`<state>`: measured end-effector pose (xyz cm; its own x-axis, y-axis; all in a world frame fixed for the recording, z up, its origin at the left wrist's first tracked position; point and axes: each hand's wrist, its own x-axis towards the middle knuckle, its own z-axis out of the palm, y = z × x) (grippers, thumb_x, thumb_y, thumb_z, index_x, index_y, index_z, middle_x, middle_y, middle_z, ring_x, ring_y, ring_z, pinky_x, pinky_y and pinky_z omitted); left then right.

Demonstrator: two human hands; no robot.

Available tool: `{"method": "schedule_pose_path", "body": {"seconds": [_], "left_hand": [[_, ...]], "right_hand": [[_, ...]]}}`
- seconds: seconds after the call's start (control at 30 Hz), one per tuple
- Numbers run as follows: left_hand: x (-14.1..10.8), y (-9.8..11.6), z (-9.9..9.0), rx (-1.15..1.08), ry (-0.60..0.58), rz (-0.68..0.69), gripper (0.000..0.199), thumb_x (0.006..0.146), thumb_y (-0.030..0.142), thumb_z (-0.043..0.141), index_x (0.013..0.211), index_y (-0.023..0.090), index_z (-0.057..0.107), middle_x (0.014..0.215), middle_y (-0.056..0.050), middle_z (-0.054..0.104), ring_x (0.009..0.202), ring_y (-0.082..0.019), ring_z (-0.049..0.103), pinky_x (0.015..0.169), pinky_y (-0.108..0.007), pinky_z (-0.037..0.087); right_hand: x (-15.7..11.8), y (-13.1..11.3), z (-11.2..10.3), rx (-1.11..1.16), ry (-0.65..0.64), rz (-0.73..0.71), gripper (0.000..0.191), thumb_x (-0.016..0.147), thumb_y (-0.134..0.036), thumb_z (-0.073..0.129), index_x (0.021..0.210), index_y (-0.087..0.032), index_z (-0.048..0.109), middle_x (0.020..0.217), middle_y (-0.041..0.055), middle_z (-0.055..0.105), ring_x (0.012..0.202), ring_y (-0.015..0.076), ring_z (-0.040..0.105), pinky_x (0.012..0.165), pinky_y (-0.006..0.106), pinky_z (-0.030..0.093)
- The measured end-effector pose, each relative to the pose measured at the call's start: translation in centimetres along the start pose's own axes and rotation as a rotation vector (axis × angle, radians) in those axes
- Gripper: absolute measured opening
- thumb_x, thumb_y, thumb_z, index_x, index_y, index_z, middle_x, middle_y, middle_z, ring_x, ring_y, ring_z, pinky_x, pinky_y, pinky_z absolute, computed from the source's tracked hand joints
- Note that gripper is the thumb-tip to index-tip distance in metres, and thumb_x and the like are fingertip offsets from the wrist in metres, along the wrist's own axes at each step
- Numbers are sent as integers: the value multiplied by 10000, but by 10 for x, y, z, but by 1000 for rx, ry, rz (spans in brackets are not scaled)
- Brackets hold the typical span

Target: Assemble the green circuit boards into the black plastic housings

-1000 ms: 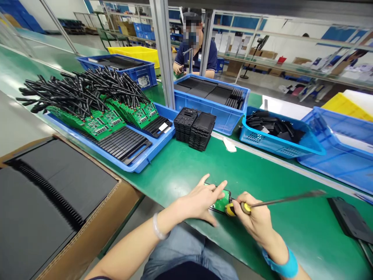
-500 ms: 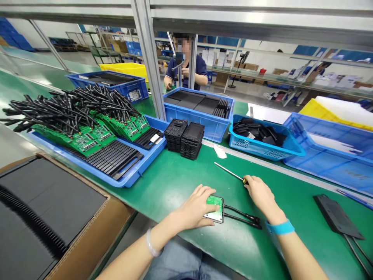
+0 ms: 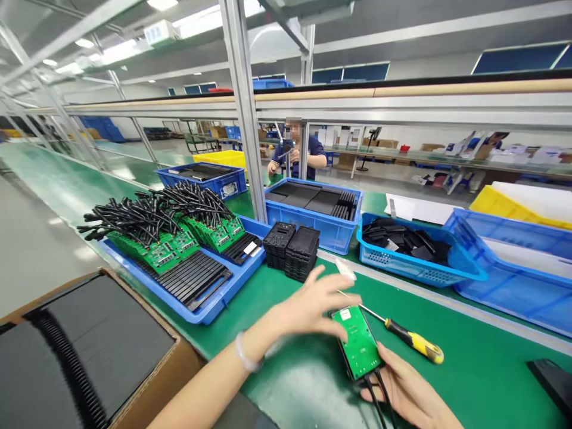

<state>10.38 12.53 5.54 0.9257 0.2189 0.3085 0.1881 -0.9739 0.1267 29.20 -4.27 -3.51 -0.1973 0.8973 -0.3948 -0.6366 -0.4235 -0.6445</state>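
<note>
My right hand (image 3: 402, 381) grips the lower end of a green circuit board (image 3: 358, 348) set in a black case, tilted up off the bench. Two black cables (image 3: 376, 398) run down from its near end past my fingers. My left hand (image 3: 318, 307) is over the far left corner of the board, fingers spread and slightly blurred; whether its thumb touches the board I cannot tell. Just beyond the board lies a screwdriver (image 3: 415, 341) with a yellow and black handle, its shaft partly hidden behind my left fingers.
Left of my hands, a blue tray (image 3: 214, 307) holds several boards with cables. Stacked black cases (image 3: 301, 253) stand beside it. Behind are a blue bin (image 3: 313, 223) and a blue basket (image 3: 415, 271) of black parts. A cardboard box (image 3: 152, 381) is lower left; a co-worker (image 3: 313, 155) sits opposite.
The screwdriver has left my right hand and lies on the bench. My right hand now holds the cased board, lifted and turned. My left hand has come off it, and the view has tilted up.
</note>
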Motion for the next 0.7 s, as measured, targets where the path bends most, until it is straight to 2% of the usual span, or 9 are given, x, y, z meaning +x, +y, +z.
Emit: {"method": "schedule_pose_path", "body": {"seconds": [0.03,0.1,0.17,0.2,0.27,0.37,0.5,0.6,0.7], "left_hand": [[9,-13,-6,69,42,-175,608,850,576,612,1386,333,460,1478,-39,451,1377,-237,363,1170,-461,163],[28,-40,-13,182,132,-477,654,897,527,570,1428,178,419,1482,-170,417,1384,-303,342,1141,-510,200],[45,-63,-14,235,185,-647,694,924,484,537,1405,1,407,1454,-321,371,1391,-410,288,1109,-616,154],[52,-72,-14,246,192,-698,703,918,491,541,1371,-36,440,1437,-357,366,1387,-449,271,1097,-648,126],[63,-84,-11,240,182,-750,681,880,529,581,1295,-10,546,1409,-358,407,1371,-490,277,1084,-675,99],[69,-89,-7,190,170,-744,525,825,493,672,1202,128,657,1351,-265,529,1351,-480,327,1089,-663,100],[68,-87,-7,68,237,-717,392,783,313,718,1151,184,680,1175,-188,651,1291,-416,430,1121,-607,98],[66,-82,-11,-97,357,-732,630,739,269,720,1333,161,538,1256,-194,567,1262,-400,455,1112,-582,201],[61,-69,-13,-338,498,-777,894,715,353,729,1479,146,314,1409,-207,381,1284,-404,427,1082,-555,301]], "right_hand": [[0,0,-1,89,-20,4,451,786,-488,762,1107,-181,687,1022,103,719,849,197,693,783,349,581],[1,-1,0,206,-82,-11,546,738,-551,779,1119,-170,694,1075,124,711,987,222,676,874,334,544],[1,-4,1,257,-128,-58,628,704,-616,771,1139,-169,690,1131,134,694,1082,236,644,911,320,520],[0,-5,2,265,-140,-83,652,697,-642,759,1141,-170,691,1153,135,686,1121,244,625,936,329,506],[0,-6,1,260,-157,-130,671,694,-679,734,1132,-172,696,1176,134,677,1169,262,596,1016,376,449],[1,-7,-1,250,-182,-203,680,713,-712,686,1137,-181,700,1220,131,657,1222,282,554,1134,432,293],[0,-9,-2,264,-210,-260,693,716,-715,677,1162,-185,695,1257,128,636,1260,265,521,1162,376,229],[-4,-11,3,293,-212,-274,693,708,-703,696,1189,-204,681,1251,114,643,1227,218,550,1096,292,321],[-13,-14,9,311,-199,-287,696,716,-702,694,1208,-211,669,1282,115,623,1188,200,578,1029,261,381]]}}
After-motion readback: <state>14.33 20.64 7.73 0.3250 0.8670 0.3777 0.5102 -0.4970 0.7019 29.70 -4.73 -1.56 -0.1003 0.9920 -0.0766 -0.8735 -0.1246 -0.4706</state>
